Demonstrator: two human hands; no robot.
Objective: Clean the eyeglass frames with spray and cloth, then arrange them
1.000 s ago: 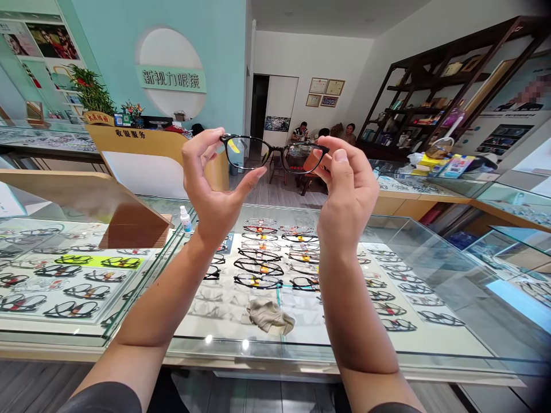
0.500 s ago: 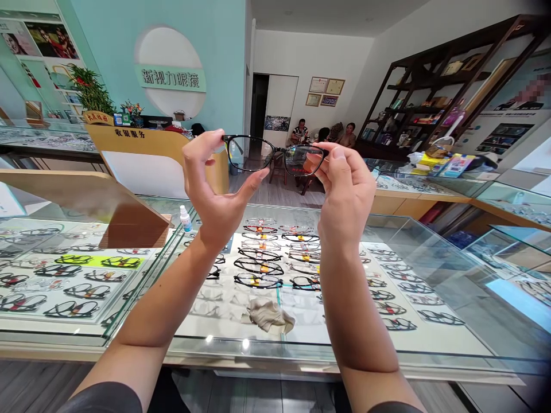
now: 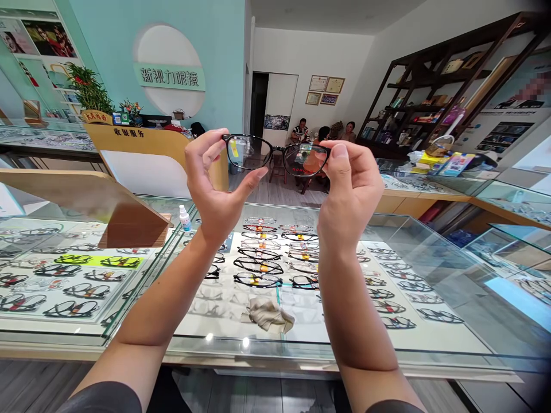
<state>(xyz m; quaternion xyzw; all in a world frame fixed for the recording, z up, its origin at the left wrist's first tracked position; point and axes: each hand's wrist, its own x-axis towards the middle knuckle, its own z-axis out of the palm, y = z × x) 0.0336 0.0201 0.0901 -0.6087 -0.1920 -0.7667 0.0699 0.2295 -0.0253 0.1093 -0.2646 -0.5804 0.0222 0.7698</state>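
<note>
Below everything, a flat, smooth glass display case. Above it, your left hand, thumb spread wide, and right hand, pinched nearly closed, grip opposite ends of glossy, rounded black eyeglasses. On the case lies crumpled, soft-looking beige cloth. Yellow shows on a lens again; your right hand sits slightly farther right.

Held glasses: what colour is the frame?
The glasses have a black frame; the head view shows it best.
</note>
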